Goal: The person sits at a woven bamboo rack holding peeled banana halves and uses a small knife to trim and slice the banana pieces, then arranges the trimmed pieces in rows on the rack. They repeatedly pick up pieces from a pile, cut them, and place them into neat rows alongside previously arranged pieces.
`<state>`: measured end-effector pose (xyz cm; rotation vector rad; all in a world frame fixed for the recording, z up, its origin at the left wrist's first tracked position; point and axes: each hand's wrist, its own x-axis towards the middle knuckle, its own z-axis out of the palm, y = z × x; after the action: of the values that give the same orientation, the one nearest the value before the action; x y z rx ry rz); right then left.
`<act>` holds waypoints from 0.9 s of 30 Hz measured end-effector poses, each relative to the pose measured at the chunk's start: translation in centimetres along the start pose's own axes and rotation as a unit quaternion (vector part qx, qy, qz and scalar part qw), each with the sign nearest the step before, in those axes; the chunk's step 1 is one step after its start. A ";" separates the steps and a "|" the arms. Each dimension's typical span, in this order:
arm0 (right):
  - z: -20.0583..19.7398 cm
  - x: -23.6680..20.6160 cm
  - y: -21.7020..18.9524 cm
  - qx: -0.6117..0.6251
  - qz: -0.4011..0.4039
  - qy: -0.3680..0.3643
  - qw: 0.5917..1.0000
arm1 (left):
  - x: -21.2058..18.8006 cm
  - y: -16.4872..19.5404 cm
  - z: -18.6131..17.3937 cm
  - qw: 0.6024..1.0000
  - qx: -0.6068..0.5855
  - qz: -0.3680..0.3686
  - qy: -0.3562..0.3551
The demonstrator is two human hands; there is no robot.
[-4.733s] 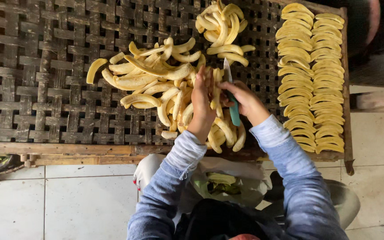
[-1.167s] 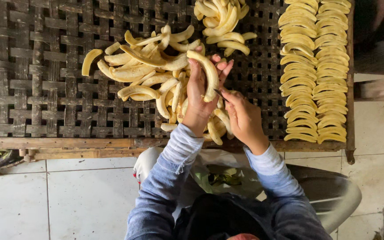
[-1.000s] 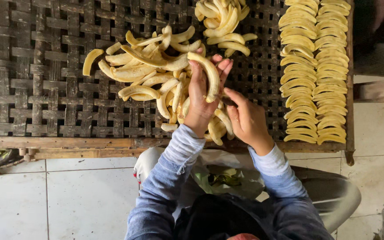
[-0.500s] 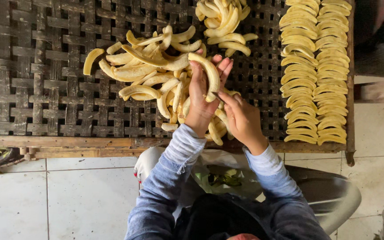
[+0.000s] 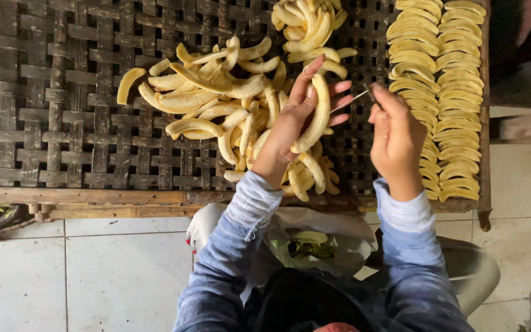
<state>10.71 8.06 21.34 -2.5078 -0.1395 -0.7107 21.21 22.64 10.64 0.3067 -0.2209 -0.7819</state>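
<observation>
Currently, my left hand (image 5: 290, 126) clamped on peeled banana (image 5: 319, 117), above pile (image 5: 216, 110) on woven rack (image 5: 50, 92). My right hand (image 5: 394, 138) closed on thin blade (image 5: 350, 101), apart from left.

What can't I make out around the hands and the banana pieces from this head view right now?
- Tool in the right hand: only a thin pale tip shows toward the held banana piece; the fingers hide the rest.
- Left hand: its palm is covered by that piece.
- Upper pile and neat rows: cut off by the top edge.
- Bag contents below the woven rack: dim, partly hidden by sleeves.
</observation>
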 end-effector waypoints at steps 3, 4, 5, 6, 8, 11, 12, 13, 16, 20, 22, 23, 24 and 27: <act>-2.3 0.9 0.1 0.017 -0.030 0.018 0.999 | 0.0 0.0 0.3 1.000 0.006 -0.017 -0.001; -2.8 1.2 0.0 0.034 -0.027 0.021 0.999 | 0.0 -0.1 0.3 1.000 0.000 -0.015 -0.005; -3.2 1.4 -0.2 0.051 -0.024 0.024 0.998 | 0.0 -0.1 0.2 1.000 0.006 -0.019 -0.004; -3.5 1.5 -0.3 0.056 -0.022 0.027 0.998 | 0.0 -0.1 0.0 1.000 0.011 -0.022 -0.003; -3.6 1.9 -0.6 0.054 -0.018 0.032 0.998 | 0.1 -0.2 -0.3 0.999 0.012 -0.029 -0.017; -3.0 2.5 -0.7 -0.004 0.021 0.016 1.000 | 0.1 -0.1 -0.4 0.998 0.003 -0.042 -0.045; -2.6 2.7 -0.6 -0.029 0.040 0.006 0.999 | 0.1 -0.1 -0.4 0.998 0.002 -0.049 -0.047; -2.1 2.8 -0.5 -0.050 0.049 -0.002 0.998 | 0.1 -0.1 -0.3 0.997 0.001 -0.056 -0.050; -0.5 2.6 -0.3 -0.097 0.046 -0.017 0.994 | 0.3 -0.5 0.2 0.999 -0.015 -0.048 -0.001; 1.4 0.9 0.0 -0.079 0.039 -0.024 0.996 | 0.6 -0.8 0.0 0.996 -0.082 -0.020 0.003; 2.0 -0.2 0.3 -0.043 0.091 -0.039 0.994 | 0.5 -1.0 -0.3 0.992 -0.127 0.001 0.016; 2.2 -0.8 0.4 -0.020 0.127 -0.052 0.990 | 0.5 -1.0 -0.6 0.990 -0.140 0.013 0.014; 2.4 -1.2 0.6 0.003 0.161 -0.065 0.985 | 0.7 -1.1 -0.8 0.988 -0.152 0.025 0.012; 2.8 -2.5 0.5 0.067 0.204 -0.105 0.971 | 0.8 -1.2 -1.8 0.987 -0.146 0.069 0.027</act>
<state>10.02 9.23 17.81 -2.3681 0.2415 -0.2602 21.54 21.56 8.63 0.0349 -0.0746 -0.6568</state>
